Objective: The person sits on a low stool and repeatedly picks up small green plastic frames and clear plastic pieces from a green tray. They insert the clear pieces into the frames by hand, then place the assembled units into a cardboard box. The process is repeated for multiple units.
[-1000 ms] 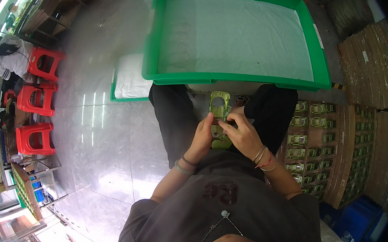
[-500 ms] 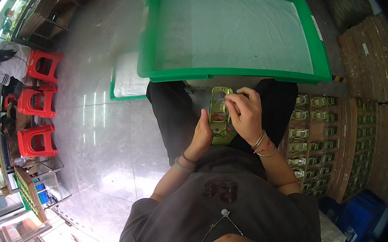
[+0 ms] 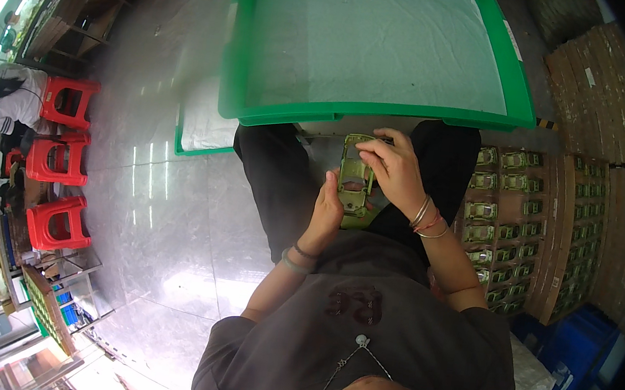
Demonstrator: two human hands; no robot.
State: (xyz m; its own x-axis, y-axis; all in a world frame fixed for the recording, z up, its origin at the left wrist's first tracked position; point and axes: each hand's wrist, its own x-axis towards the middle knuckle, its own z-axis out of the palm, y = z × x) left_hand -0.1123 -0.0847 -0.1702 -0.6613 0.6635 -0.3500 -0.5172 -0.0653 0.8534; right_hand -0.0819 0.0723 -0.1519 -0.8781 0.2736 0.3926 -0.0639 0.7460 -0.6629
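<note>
A yellow-green toy car body [image 3: 355, 186], a hollow shell with window openings, is held lengthwise over my lap. My left hand [image 3: 327, 210] grips its left side, the thumb along the edge and the other fingers partly hidden beneath. My right hand [image 3: 400, 169] is closed at the far end of the car body, its bent fingertips on the shell. Whether a small clear part lies under those fingertips, I cannot tell.
A large green tray [image 3: 384, 111] lined with white sheeting stands before my knees. Right of me, several cartons [image 3: 546, 245] hold rows of similar car bodies, near a blue crate [image 3: 578, 364]. Red stools [image 3: 69, 98] and seated people are at the left.
My right fingers have moved from the middle of the car body to its far end. The clear piece seen near them is no longer distinct. The left hand keeps its grip.
</note>
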